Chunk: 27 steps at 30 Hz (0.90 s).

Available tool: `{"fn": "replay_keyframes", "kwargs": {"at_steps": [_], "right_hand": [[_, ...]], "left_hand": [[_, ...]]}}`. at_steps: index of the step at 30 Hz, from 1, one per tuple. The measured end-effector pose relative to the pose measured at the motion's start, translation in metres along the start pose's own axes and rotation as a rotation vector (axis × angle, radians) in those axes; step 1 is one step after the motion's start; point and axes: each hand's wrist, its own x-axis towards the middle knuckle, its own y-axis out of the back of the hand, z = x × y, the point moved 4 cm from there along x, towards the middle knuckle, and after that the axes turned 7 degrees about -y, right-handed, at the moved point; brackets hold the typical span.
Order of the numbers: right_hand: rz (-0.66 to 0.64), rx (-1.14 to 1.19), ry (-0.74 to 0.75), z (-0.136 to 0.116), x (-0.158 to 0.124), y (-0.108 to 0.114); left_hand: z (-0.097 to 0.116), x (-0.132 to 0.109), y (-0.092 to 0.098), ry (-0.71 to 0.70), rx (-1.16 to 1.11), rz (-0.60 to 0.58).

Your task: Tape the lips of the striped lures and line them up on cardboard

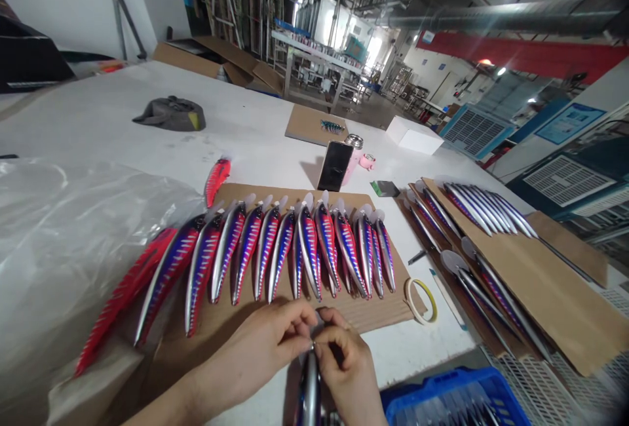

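My left hand (265, 344) and my right hand (346, 360) meet at the table's near edge, fingers pinched together around the tip of a silver-sided fishing lure (308, 390). The rest of this lure points down toward me, cut off by the frame. A tiny shiny part shows between the fingertips, too small to make out. Just beyond my hands, several red, blue and silver fishing lures (280, 252) with clear lips lie in a row on a cardboard sheet (354, 314). Two plain red lures (125, 291) (216, 180) lie at the left.
Clear plastic sheeting (73, 229) covers the left. A tape roll (421, 301) lies right of the cardboard. Behind the row stand a phone (335, 166) and a pink bottle (352, 160). Cardboard boards (531, 288) with more lures and a blue basket (457, 380) are at right.
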Motion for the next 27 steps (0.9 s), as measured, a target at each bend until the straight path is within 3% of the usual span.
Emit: {"fn": "replay_keyframes", "kwargs": {"at_steps": [9, 21, 27], "right_hand": [[0.023, -0.04, -0.024, 0.001, -0.0003, 0.0004], [0.043, -0.029, -0.012, -0.0001, -0.0007, 0.0013], [0.027, -0.057, -0.023, 0.0023, -0.0008, 0.0019]], "left_hand": [[-0.0032, 0.0011, -0.0047, -0.041, 0.158, 0.014], [-0.0007, 0.0005, -0.0058, -0.007, 0.141, -0.022], [-0.0056, 0.002, -0.0093, -0.06, 0.258, 0.024]]}}
